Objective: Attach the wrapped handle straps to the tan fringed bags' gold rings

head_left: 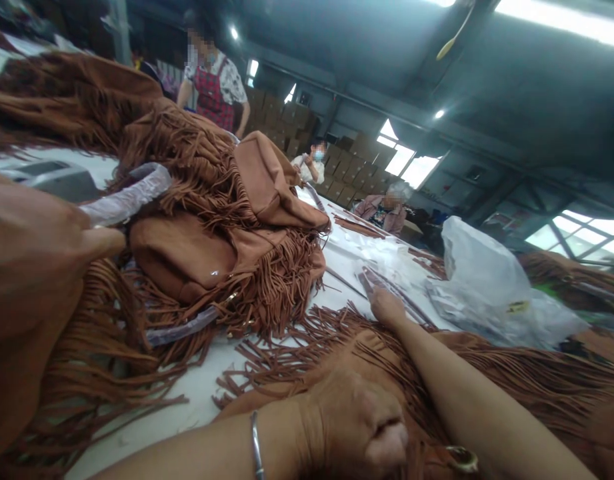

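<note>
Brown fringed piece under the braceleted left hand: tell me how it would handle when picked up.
The brown fringed piece would probably be floppy, since it lies slumped and rumpled. Its fringe may swing and tangle, as the thin, loose strands splay and cross one another.

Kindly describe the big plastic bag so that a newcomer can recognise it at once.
Find the white table, then the wearer's right hand. Right of it in the picture is the plastic bag. Whitish, puffed, with a yellow mark, it stands out from the brown fringed goods.
</note>
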{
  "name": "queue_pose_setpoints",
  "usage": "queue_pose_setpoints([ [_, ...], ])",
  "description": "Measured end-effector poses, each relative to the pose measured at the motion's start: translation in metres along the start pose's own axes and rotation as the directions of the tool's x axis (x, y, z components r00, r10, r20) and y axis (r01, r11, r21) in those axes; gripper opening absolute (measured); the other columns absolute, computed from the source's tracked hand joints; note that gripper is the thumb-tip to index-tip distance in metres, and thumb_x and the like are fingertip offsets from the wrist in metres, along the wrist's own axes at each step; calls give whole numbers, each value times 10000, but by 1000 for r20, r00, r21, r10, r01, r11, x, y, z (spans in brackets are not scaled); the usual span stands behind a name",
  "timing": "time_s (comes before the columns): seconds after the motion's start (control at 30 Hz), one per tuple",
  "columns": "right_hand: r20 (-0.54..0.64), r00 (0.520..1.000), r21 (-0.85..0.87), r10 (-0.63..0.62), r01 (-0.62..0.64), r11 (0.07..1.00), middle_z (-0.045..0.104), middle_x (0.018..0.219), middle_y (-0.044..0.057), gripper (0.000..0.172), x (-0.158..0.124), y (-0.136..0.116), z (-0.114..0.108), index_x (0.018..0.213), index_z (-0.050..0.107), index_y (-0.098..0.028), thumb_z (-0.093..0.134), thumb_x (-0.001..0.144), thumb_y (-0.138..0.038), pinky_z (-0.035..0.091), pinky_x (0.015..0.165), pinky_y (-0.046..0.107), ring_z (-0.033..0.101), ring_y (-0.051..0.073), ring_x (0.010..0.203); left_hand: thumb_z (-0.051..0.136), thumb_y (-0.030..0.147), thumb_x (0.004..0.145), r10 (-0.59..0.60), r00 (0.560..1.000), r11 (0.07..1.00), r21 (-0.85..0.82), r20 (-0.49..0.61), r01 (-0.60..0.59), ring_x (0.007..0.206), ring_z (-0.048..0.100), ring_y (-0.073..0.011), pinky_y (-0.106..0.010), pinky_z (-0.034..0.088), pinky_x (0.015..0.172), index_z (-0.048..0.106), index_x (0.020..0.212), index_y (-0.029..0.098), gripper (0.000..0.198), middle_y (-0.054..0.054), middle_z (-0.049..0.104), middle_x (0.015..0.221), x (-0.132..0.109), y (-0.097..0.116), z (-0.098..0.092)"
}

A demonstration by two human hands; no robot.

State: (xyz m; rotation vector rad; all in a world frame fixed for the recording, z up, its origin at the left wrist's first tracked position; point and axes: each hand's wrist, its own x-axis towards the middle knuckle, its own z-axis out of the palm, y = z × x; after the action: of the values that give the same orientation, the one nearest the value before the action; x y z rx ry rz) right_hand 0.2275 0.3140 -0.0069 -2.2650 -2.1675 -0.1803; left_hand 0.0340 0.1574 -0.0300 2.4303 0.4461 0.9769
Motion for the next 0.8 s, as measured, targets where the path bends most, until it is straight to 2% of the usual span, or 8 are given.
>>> queue_pose_setpoints([
  [0.17,-276,961,429,21,104,897,630,855,33,265,1,-39,-40,1006,567,-139,452,943,-368,514,719,344,618,154,755,398,286,850,-106,990,990,-105,-90,97,569,507,-107,-220,359,562,533,678,173,246,0,599,650,-1,-2,-6],
  [0.33,-459,888,725,36,351,593,534,607,-49,336,-24,-86,-107,860,443,-208,329,912,-519,466,467,223,528,100,462,304,361,914,-230,947,931,-334,-222,148,545,412,-96,-223,333,571,500,606,161,416,12,495,580,2,-7,-2],
  [0.4,-461,888,776,1,402,486,519,581,-56,334,-42,-106,-139,829,441,-208,366,884,-529,435,394,211,490,89,399,353,456,897,-349,905,839,-510,-243,187,510,382,-90,-221,313,528,477,560,159,466,19,444,531,6,-11,2],
  [0.5,-409,907,858,-100,419,296,509,558,-58,289,-76,-128,-189,826,491,-182,449,858,-466,414,351,203,449,73,356,411,629,820,-525,804,664,-725,-278,183,414,359,-80,-219,280,436,433,496,168,563,25,397,443,14,-15,-4],
  [0.57,-325,927,930,-188,350,115,502,537,-67,253,-104,-132,-221,827,513,-167,553,816,-416,404,347,183,423,56,350,362,677,814,-569,752,633,-761,-333,142,358,352,-79,-219,266,394,430,496,176,598,27,390,406,18,-12,-23],
  [0.63,-252,934,962,-254,270,39,512,514,-70,259,-135,-128,-248,818,518,-165,628,775,-395,381,331,163,414,49,342,340,645,841,-579,693,641,-765,-431,61,331,332,-74,-218,261,388,421,491,177,590,31,380,385,22,1,-53],
  [0.73,-223,942,955,-252,263,139,532,497,-66,295,-181,-117,-276,773,503,-172,653,755,-426,338,297,141,414,47,319,451,580,829,-576,608,555,-808,-546,-200,450,476,-98,-225,357,485,544,588,134,515,-16,539,502,29,39,-102],
  [0.8,-214,943,934,-255,274,230,528,474,-68,325,-209,-112,-288,757,493,-177,650,748,-462,317,282,136,408,49,301,514,603,792,-514,668,428,-836,-538,-343,728,606,-157,-250,434,632,638,838,109,512,-87,668,804,36,77,-129],
])
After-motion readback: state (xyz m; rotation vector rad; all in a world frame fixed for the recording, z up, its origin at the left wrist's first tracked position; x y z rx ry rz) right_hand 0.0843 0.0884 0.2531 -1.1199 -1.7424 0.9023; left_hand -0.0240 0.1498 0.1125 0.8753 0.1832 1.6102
